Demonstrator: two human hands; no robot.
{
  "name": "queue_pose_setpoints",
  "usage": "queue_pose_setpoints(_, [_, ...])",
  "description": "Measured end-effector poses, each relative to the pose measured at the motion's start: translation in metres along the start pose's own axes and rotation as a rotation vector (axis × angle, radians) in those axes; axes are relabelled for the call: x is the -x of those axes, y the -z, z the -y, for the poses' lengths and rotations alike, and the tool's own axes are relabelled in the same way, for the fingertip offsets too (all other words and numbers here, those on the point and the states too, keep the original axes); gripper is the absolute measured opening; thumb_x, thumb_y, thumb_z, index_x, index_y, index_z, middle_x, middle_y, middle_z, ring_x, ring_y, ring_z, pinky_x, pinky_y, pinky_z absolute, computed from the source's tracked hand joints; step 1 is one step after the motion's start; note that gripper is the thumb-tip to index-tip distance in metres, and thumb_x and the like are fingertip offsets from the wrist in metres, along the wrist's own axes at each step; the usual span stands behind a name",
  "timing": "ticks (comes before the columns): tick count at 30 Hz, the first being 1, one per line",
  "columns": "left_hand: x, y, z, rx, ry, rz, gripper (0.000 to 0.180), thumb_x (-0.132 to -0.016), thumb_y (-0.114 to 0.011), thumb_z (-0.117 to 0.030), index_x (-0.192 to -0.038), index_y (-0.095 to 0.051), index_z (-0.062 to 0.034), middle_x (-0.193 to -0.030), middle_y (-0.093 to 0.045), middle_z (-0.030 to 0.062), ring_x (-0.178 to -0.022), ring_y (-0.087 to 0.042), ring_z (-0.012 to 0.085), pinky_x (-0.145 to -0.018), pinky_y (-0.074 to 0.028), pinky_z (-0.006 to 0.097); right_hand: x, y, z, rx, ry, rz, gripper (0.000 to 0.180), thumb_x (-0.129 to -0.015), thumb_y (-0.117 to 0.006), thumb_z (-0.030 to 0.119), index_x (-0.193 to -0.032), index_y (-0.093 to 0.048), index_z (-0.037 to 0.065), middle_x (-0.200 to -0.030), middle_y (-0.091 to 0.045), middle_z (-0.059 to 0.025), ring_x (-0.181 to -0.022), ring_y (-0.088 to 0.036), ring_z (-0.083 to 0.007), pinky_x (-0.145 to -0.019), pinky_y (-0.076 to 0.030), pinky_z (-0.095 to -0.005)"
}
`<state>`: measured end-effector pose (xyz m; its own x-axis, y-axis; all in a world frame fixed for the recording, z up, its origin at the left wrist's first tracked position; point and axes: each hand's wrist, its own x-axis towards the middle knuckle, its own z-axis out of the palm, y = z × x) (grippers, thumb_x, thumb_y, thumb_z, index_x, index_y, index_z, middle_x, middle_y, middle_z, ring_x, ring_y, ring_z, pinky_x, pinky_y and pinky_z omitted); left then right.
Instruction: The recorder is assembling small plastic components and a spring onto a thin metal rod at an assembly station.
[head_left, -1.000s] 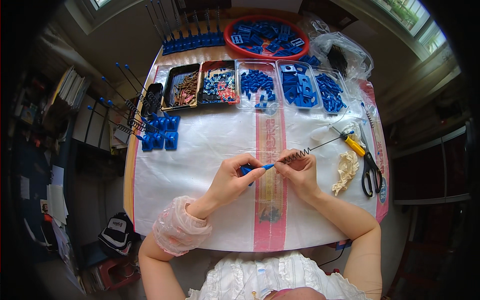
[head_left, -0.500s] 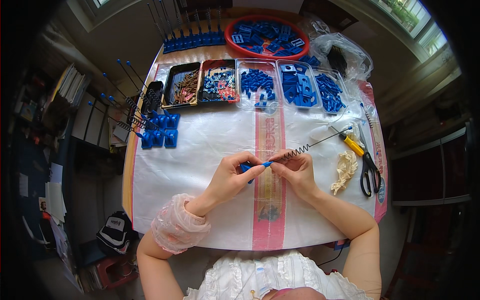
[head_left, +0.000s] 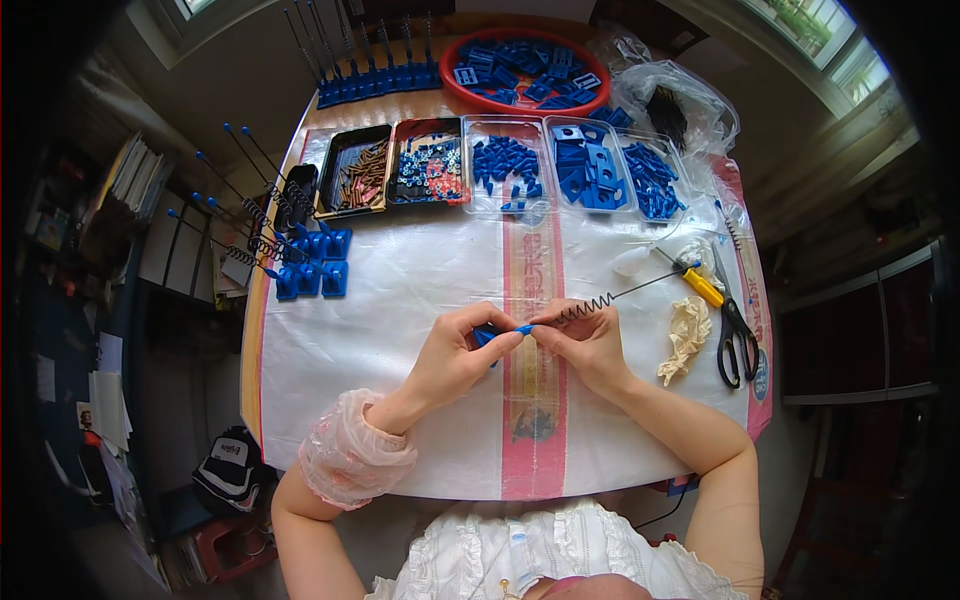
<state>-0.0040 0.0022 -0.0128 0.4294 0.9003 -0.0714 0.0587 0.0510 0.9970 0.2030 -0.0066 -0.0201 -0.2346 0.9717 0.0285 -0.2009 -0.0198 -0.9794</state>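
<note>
Near the middle of the table, my left hand (head_left: 448, 352) pinches a blue plastic base piece (head_left: 484, 336), partly covered by its fingers. My right hand (head_left: 588, 345) is closed on a black spring rod (head_left: 590, 307), its coil leaving the fingers toward the upper right and ending in a straight stem with a blue tip. Between both hands' fingertips a small blue end (head_left: 526, 329) shows; whether the rod sits inside it is hidden. Finished-looking blue bases with spring rods (head_left: 312, 276) stand in a cluster at the left.
Along the back stand trays of brass-coloured screws (head_left: 361, 178), nuts (head_left: 428, 160) and blue parts (head_left: 508, 163). Behind them are a red basin (head_left: 446, 85) and a row of upright spring rods (head_left: 375, 86). Black-handled scissors (head_left: 738, 350), a yellow-handled screwdriver (head_left: 703, 288) and crumpled cream material (head_left: 686, 340) lie right.
The whole view has shifted slightly left. Both hands keep their hold on the blue piece and spring rod, with barely any visible change in their pose.
</note>
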Motion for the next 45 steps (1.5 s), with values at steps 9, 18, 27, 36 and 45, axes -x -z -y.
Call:
queue_pose_setpoints(9, [-0.0006, -0.0003, 0.0003, -0.039, -0.063, -0.006, 0.009, -0.086, -0.067, -0.007, -0.091, -0.068, 0.0004, -0.081, -0.061, 0.0004, -0.075, -0.052, 0.0048, -0.065, -0.04, 0.02, 0.0001, 0.0002, -0.0025, -0.029, 0.021, 0.001, 0.009, -0.082, -0.069, -0.005, -0.091, -0.07, -0.002, -0.086, -0.067, -0.0043, -0.078, -0.062, -0.0085, -0.066, -0.05, -0.0218])
queue_pose_setpoints(18, [0.0004, 0.0007, -0.002, -0.03, -0.007, 0.005, 0.012, -0.087, -0.068, -0.012, -0.089, -0.068, 0.0001, -0.076, -0.061, -0.002, -0.069, -0.051, 0.0024, -0.06, -0.039, 0.019, 0.0, 0.0012, -0.0043, -0.019, 0.012, 0.005, 0.008, -0.083, -0.069, -0.005, -0.091, -0.069, -0.001, -0.086, -0.067, -0.0037, -0.077, -0.062, -0.0079, -0.065, -0.05, -0.0219])
queue_pose_setpoints(27, [0.0015, 0.0021, -0.0029, 0.007, 0.066, 0.021, 0.014, -0.088, -0.067, -0.015, -0.088, -0.068, -0.0006, -0.075, -0.062, -0.0023, -0.068, -0.051, 0.0017, -0.059, -0.039, 0.018, -0.0002, 0.0008, -0.004, -0.024, 0.0, 0.007, 0.008, -0.083, -0.069, -0.004, -0.091, -0.069, -0.001, -0.086, -0.068, -0.0041, -0.078, -0.063, -0.008, -0.067, -0.05, -0.0219])
queue_pose_setpoints(36, [-0.0028, 0.0009, 0.0023, -0.07, -0.144, -0.021, 0.013, -0.087, -0.067, -0.015, -0.089, -0.067, -0.0022, -0.076, -0.058, -0.0014, -0.064, -0.049, 0.0039, -0.056, -0.037, 0.02, 0.0005, -0.0012, -0.0014, -0.025, -0.004, -0.007, 0.007, -0.084, -0.069, -0.004, -0.09, -0.068, -0.001, -0.085, -0.068, -0.0038, -0.078, -0.063, -0.0073, -0.067, -0.05, -0.0213])
queue_pose_setpoints(45, [-0.0017, 0.0021, -0.0039, -0.082, -0.074, -0.009, 0.014, -0.087, -0.067, -0.013, -0.097, -0.068, -0.0025, -0.086, -0.061, -0.0006, -0.073, -0.051, 0.0038, -0.062, -0.039, 0.019, 0.0002, -0.0006, -0.0036, -0.024, -0.007, -0.027, 0.007, -0.083, -0.07, -0.003, -0.09, -0.068, -0.001, -0.084, -0.068, -0.0042, -0.076, -0.063, -0.0075, -0.066, -0.05, -0.021])
